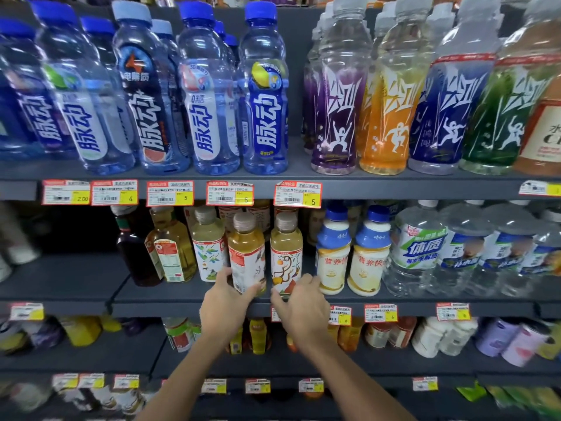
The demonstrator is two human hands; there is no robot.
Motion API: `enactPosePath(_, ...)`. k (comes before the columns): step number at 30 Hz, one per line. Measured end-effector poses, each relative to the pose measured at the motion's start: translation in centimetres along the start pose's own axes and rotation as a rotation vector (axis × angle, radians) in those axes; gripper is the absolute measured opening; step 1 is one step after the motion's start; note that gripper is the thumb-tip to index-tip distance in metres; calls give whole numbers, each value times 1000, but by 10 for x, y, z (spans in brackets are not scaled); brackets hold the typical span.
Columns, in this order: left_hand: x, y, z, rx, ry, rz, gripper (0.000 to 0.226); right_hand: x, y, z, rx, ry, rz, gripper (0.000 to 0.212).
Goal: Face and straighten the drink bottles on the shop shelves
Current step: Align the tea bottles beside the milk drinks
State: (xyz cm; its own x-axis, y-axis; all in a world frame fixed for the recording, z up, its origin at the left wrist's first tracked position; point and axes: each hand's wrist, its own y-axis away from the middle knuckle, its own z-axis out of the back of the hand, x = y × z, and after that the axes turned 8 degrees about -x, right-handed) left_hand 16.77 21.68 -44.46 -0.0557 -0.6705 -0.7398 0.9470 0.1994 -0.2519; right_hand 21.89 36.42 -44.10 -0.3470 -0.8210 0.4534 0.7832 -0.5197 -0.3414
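On the middle shelf (76, 284), two tea bottles (246, 250) stand side by side at frame centre, milk bottles (334, 253) just right of them, water bottles (419, 250) further right. Above, sports drinks (264, 110) line the upper shelf (297, 171).

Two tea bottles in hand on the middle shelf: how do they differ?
The left-hand bottle holds darker amber drink; the right-hand bottle is paler yellow. The left-hand bottle's label is turned partly away; the right-hand bottle's fruit artwork faces out. Shared: same shape, same shelf, each gripped low, by the left hand and right hand.
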Motion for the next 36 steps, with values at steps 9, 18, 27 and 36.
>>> enactPosePath(9,1,-1,16,113,-41,-165,66,2,2,3,9,33,-8,57)
enactPosePath(18,-30,20,-13,-233,-154,-90,77,-1,0,5,16,-9,-42,56)
enactPosePath(27,-19,14,-20,-107,153,-96,68,-8,-1,0,-31,26,2,58)
enactPosePath(36,-1,12,-17,-2,268,-127,67,-8,1,1,-35,21,10,55)
